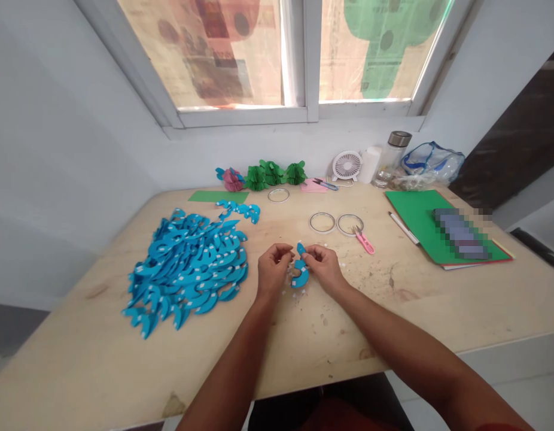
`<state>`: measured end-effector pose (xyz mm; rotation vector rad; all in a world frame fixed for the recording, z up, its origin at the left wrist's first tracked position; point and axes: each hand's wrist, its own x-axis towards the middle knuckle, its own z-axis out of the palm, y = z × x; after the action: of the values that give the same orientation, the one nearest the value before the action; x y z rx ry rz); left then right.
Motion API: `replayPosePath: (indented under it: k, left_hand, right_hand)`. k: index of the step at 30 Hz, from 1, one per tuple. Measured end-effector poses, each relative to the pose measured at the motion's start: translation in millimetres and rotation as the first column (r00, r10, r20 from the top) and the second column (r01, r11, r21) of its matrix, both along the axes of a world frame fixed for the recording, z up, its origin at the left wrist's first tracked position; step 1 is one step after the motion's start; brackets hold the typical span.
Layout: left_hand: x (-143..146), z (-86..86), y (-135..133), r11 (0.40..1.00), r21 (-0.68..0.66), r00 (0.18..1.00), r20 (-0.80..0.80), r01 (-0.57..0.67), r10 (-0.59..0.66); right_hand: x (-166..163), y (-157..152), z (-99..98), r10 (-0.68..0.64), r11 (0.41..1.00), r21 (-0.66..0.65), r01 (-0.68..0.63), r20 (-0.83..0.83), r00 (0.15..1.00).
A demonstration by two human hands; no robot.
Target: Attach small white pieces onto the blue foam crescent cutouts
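Between my two hands is a curved blue paper piece (300, 276) with small white squares on it. My right hand (324, 266) pinches its upper end between thumb and fingers. My left hand (275, 263) is at the other side of it, fingers drawn together; whatever they hold is too small to make out. Small white scraps lie on the table below the piece. To the left of my hands spreads a large heap of similar blue paper pieces (191, 263), many with white squares. A few more blue pieces (241, 209) lie just behind the heap.
Rolls of thin tape (322, 222) and pink thread snips (365, 242) lie beyond my right hand. Green paper sheets (407, 221) and a pen (403, 227) are at the right. Folded paper figures (272, 173), a small fan (347, 166) and a bottle (389, 160) line the wall.
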<state>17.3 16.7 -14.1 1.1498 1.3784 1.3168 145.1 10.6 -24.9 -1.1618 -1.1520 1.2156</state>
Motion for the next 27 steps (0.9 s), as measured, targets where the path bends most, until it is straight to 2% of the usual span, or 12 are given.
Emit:
replayPosePath:
  k: [5,11,15,17,21,27]
  left_hand:
    - [-1,0.8,1,1.0,-0.015,0.998,0.05,-0.026,0.026]
    - [-3,0.3,1,0.999,0.024,0.996,-0.082,-0.023,0.025]
    - [-3,1.2,1,0.998,0.021,0.998,-0.035,-0.055,0.056]
    - [-2,5.0,0,1.0,-0.014,1.0,-0.01,-0.012,0.012]
    - [1,16.5,-4,0.981,-0.102,0.985,0.07,0.165,-0.158]
    - [4,19.9,-8,0.965,-0.124,0.962,0.176,0.231,-0.208]
  right_hand:
    - [0,0,1.2,-0.008,1.0,-0.026,0.007,-0.009,1.0]
    - [1,-1,2.4,-0.029,0.999,-0.036,0.028,-0.026,0.999]
    - [0,-1,2.5,-0.03,0.998,-0.053,0.027,-0.052,0.998]
    - [0,-1,3.8,-0.028,0.998,-0.055,0.023,-0.08,0.996]
    - [1,-1,7.4,-0.017,0.999,-0.038,0.013,-0.102,0.995]
    - [1,-1,6.4,0.001,1.0,-0.01,-0.002,-0.096,0.995]
